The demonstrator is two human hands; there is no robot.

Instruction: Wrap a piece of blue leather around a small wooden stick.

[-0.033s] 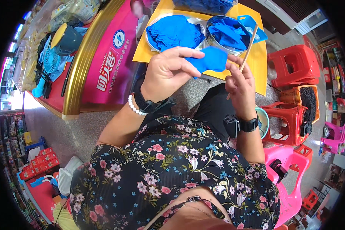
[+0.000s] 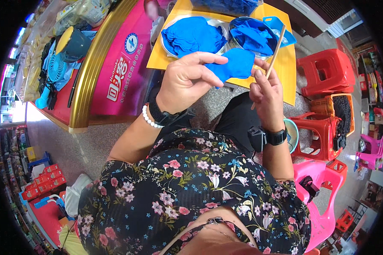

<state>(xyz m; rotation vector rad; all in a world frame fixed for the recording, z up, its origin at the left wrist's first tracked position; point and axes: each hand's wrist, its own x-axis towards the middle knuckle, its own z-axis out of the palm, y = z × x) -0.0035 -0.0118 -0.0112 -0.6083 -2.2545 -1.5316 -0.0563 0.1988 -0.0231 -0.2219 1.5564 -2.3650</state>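
Note:
A flat blue piece of cloth-like material [image 2: 234, 64] is stretched between my two hands, above the near edge of the yellow table. My left hand [image 2: 186, 80] pinches its left side between thumb and fingers. The fingertips of my right hand [image 2: 267, 91] are at its right edge, and that hand also grips a thin wooden stick [image 2: 275, 53] slanting up and to the right. Beyond my hands stand a white dish heaped with blue pieces [image 2: 193, 36] and a round bowl of folded blue pieces [image 2: 252, 37].
The yellow table [image 2: 288, 80] also bears a blue plastic basket [image 2: 287, 37] and a clear box of blue pieces [image 2: 227, 6]. On the left is a gold-edged pink counter [image 2: 115, 63] holding a small fan [image 2: 56, 66]. Red stools [image 2: 325, 70] and a pink chair [image 2: 323, 212] stand on the right.
The blue piece is spread a little wider and flatter between my hands. My right fingers have shifted slightly along its edge, and the stick has tilted a little.

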